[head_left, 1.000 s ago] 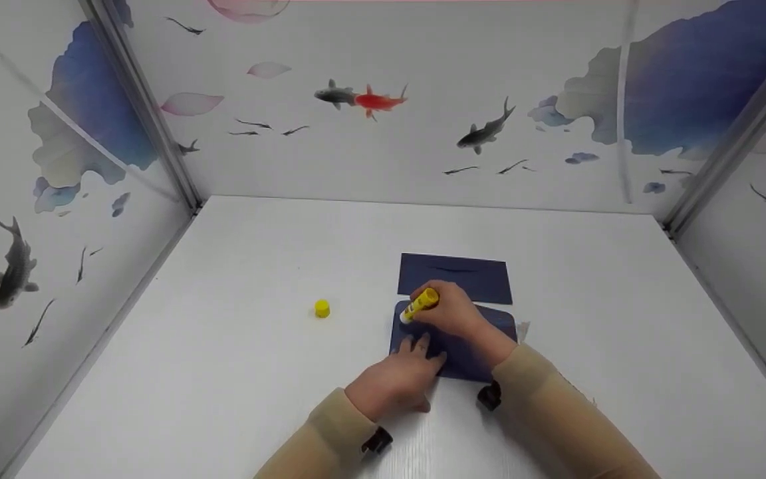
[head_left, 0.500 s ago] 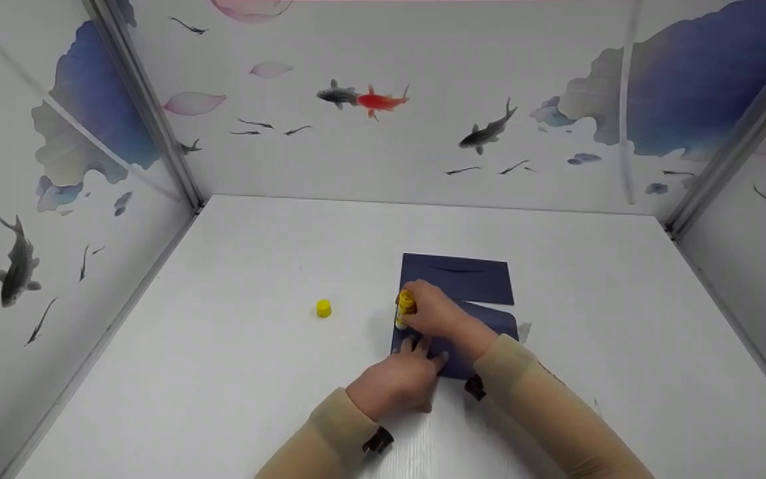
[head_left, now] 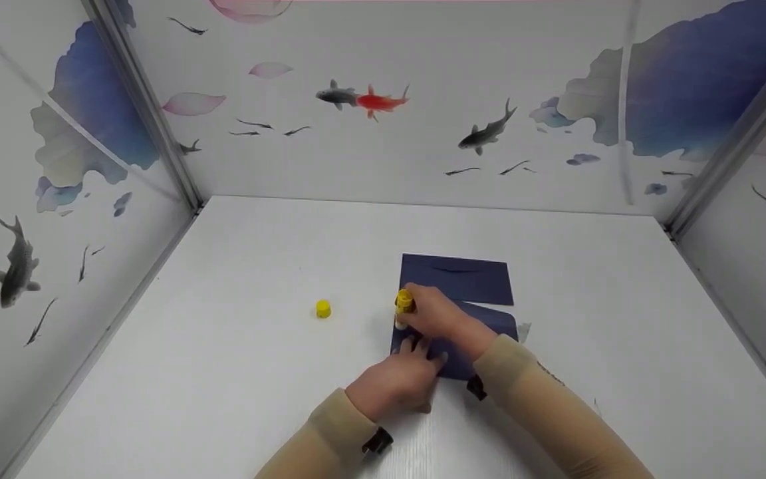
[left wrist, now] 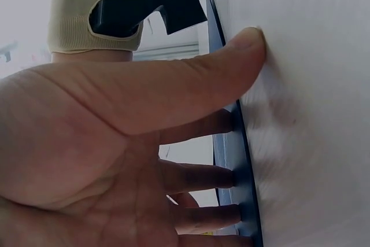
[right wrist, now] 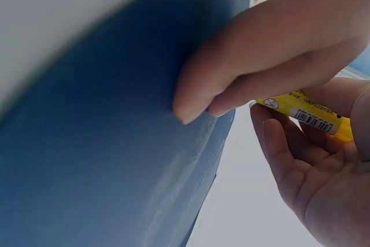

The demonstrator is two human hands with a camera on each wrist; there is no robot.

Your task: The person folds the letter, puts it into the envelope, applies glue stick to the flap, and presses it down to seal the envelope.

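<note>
My right hand grips a yellow glue stick, held nearly upright with its white end down at the left edge of a dark blue paper piece with rounded corners. In the right wrist view the barcode label of the glue stick shows, and pale streaks run along the blue paper. My left hand rests on the same paper, its spread fingertips pressing the surface. The left thumb lies beyond the near paper edge, by the white table. Where the glue tip meets the paper is partly hidden.
A flat dark blue rectangle with a short slit lies just behind the rounded piece. The yellow cap stands to the left on the white table. A small pale scrap sits at the right. Printed walls enclose the table.
My right hand has moved left and slightly toward me with the glue stick, which has gone from tilted to nearly upright. In the last half second it barely shifts. My left hand stays put.
</note>
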